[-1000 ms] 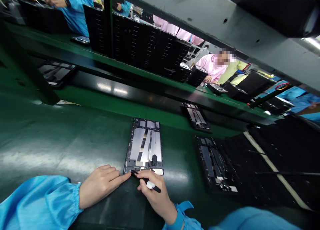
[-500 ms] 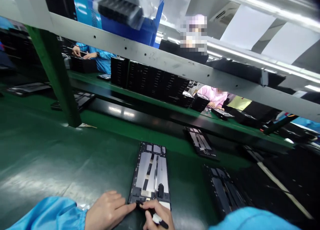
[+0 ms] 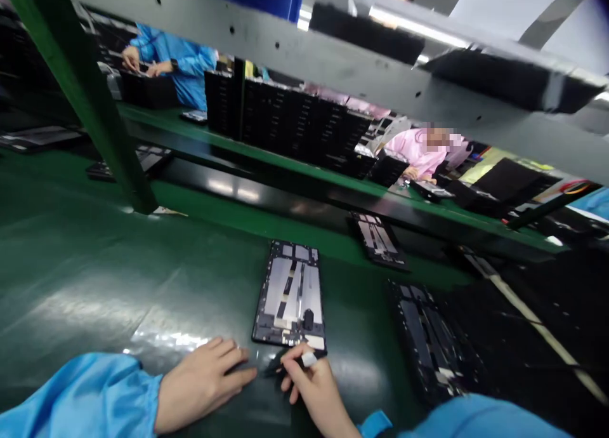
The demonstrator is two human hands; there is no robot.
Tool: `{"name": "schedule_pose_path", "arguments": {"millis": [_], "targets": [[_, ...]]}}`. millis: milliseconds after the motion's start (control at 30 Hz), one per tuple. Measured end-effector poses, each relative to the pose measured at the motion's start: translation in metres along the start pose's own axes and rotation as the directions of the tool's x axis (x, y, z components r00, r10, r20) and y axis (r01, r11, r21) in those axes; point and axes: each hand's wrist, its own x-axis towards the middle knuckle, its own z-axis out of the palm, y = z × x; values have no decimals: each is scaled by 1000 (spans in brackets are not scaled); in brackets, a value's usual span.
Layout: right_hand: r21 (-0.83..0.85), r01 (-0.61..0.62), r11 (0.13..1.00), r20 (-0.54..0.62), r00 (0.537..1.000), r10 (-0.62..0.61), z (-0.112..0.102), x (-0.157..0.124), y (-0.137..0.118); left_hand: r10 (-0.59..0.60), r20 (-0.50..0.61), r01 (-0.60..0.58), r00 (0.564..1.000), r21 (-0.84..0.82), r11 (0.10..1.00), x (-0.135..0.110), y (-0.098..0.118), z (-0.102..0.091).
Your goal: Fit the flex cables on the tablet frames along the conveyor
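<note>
An opened tablet (image 3: 295,295) lies on the green work surface, its inside facing up with grey panels and ribbon cables. Just below its near edge, my right hand (image 3: 311,381) grips a slim black tool with a white band (image 3: 309,359). The tool's dark tip points left and looks blurred; whether it is tweezers or a pen, I cannot make out. To the left, my left hand (image 3: 207,381) rests palm down on the surface with fingers extended and holds nothing. Its fingertips are close to the tool's tip, apart from the tablet.
Another opened tablet (image 3: 431,336) lies to the right, and one more (image 3: 379,240) lies farther back. A green post (image 3: 95,101) rises at left beneath a grey shelf beam (image 3: 342,57). Black stacked trays (image 3: 285,117) stand behind. Co-workers in blue (image 3: 183,63) and pink (image 3: 413,149) sit beyond.
The camera has tilted, so the scene sits higher in view. My right hand has drawn the black tool off the tablet's near edge. My left fingers have moved away from the tablet.
</note>
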Motion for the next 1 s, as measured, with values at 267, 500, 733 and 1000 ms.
{"name": "schedule_pose_path", "arguments": {"millis": [267,500,733,1000], "targets": [[-288,1,958,69,997,19,-10,-14,-18,70,32,-58,997,-289,956,-1,8,-33],[-425,145,893,164,983,-82,0,-13,-29,186,63,-165,981,-250,954,2,23,-19],[-475,138,869,157,985,-71,8,-15,-26,201,77,-173,977,-274,946,9,18,-25],[-52,48,998,47,998,-45,-6,1,-28,129,56,-108,990,-283,953,-1,20,-12]]}}
